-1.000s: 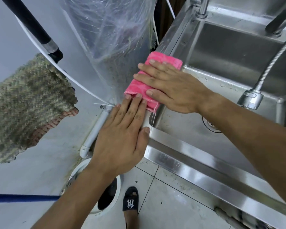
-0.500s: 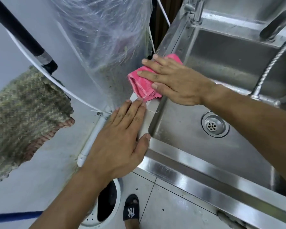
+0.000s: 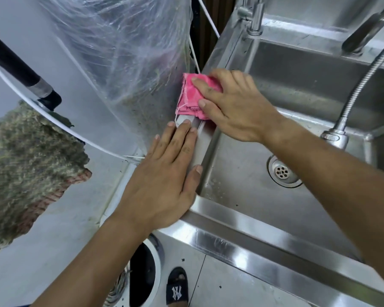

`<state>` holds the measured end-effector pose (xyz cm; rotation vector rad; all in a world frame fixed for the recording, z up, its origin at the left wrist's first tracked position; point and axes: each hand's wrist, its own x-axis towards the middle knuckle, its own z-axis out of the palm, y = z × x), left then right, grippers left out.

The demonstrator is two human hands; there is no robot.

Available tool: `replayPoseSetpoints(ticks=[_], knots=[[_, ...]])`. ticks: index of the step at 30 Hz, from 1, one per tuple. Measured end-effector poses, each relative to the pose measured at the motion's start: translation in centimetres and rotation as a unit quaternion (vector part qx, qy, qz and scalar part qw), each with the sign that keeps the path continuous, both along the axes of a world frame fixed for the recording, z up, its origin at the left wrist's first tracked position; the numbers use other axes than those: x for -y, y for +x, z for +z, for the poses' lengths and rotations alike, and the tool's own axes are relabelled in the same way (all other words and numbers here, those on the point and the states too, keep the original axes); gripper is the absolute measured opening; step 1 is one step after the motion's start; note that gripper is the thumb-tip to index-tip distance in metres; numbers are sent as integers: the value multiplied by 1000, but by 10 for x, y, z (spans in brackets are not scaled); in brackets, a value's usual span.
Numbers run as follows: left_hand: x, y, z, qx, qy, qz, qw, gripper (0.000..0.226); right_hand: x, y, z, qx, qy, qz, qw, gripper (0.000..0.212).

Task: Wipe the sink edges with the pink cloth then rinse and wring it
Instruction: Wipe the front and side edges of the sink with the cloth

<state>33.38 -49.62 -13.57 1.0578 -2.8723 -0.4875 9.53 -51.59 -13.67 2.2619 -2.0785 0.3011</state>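
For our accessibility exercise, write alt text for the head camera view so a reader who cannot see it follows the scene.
A right hand presses a pink cloth flat against the left edge of a steel sink, while the left hand rests open on the same edge nearer the viewer. A drain and a hose tap show inside.

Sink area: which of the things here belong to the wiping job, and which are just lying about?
Part of the job:
pink cloth, pressed under the right hand
sink edge, with the left hand flat on it
spray hose, likely for the rinse

Just lying about:
plastic sheet
mop
drain
slipper
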Motion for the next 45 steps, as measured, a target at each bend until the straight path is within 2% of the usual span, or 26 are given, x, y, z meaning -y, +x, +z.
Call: replayPoseSetpoints(ticks=[2, 4, 8, 12, 14, 17, 19, 27, 29, 32, 35, 40, 45], knots=[[-2, 2, -3, -9, -14, -7, 1000, 66, 9, -13, -2, -8, 12, 73, 997, 55], [-3, 3, -5, -7, -22, -12, 1000, 68, 17, -18, -10, 50, 24, 84, 995, 52], [15, -13, -5, -5, -36, -15, 999, 66, 28, -12, -17, 168, -19, -20, 985, 50], [32, -37, -3, 0, -41, -17, 999, 65, 24, 3, -20, 221, -17, -94, 971, 53], [30, -36, -6, 2, -62, -20, 998, 66, 15, -2, -22, 189, -12, -47, 981, 55], [24, -31, -11, -14, -85, -21, 996, 64, 12, -21, -24, 91, -14, 69, 993, 55], [26, -33, -12, -20, -91, -21, 995, 64, 21, -30, -24, 95, 3, 97, 991, 52], [48, -62, -2, -21, -57, -17, 998, 70, 42, -36, -12, 196, 7, -77, 978, 51], [65, -82, -1, -17, -53, -11, 998, 66, 35, -41, -11, 193, 24, -55, 979, 55], [75, -93, -6, -9, -66, -9, 998, 66, 36, -62, -11, 139, 2, 32, 990, 54], [73, -92, -10, -17, -70, -6, 997, 67, 48, -75, -20, 129, -3, 102, 986, 49], [73, -94, -5, -5, -77, 3, 997, 62, 82, -101, -18, 168, -21, 14, 985, 46], [78, -121, 7, -12, -46, 30, 998, 61, 62, -86, -24, 169, -22, 75, 983, 45]])
